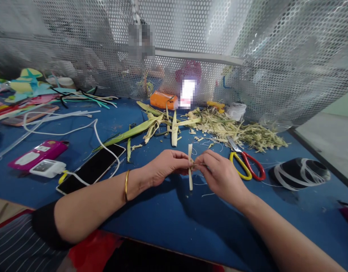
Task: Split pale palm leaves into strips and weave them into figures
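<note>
Between thumb and fingers, my left hand [174, 164] pinches a pale strip of dried leaf [190, 181] that stands roughly upright above the blue table. Close on its right, the closed fingertips of my right hand [219, 172] meet at the strip's middle, on a thin strand too small to make out clearly. Thin white thread lies in loops around the hands. Just beyond them is another pale leaf piece [174, 132], near long green leaves [131, 130]. To the right of my right hand lie scissors [247, 164] with one yellow and one red handle.
A spool of white thread [300, 173] lies on the right. Behind the hands is a heap of leaf scraps [236, 130], with an orange packet [163, 101] near a perforated metal screen [191, 34]. At left are a phone [91, 168], white cables and a magenta device [39, 154].
</note>
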### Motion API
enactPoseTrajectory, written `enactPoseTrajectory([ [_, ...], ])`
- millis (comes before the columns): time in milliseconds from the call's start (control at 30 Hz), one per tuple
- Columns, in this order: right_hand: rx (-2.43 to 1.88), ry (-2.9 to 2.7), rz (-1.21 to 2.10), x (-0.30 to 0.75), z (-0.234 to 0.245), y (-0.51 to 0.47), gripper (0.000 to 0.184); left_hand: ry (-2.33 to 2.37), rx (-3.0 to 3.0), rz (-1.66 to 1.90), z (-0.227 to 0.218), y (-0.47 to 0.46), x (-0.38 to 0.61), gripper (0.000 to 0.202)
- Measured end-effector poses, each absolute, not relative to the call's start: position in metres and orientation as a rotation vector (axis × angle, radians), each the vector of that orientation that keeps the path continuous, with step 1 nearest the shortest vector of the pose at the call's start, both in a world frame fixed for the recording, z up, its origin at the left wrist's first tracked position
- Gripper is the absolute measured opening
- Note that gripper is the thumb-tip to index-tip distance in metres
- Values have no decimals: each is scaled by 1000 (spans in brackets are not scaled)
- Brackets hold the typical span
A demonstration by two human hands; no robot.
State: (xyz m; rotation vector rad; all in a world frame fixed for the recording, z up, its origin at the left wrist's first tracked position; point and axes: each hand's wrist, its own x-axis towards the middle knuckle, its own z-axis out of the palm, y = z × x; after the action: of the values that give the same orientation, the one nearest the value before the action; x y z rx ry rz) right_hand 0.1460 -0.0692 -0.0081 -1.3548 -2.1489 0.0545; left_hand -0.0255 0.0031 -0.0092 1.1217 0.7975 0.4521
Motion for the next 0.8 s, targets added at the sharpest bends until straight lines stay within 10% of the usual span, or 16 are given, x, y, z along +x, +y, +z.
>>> enactPoseTrajectory([
  [800,-1077,-2336,-380,158,-3,-70,23,725,977,339,-9,5,-29,19],
])
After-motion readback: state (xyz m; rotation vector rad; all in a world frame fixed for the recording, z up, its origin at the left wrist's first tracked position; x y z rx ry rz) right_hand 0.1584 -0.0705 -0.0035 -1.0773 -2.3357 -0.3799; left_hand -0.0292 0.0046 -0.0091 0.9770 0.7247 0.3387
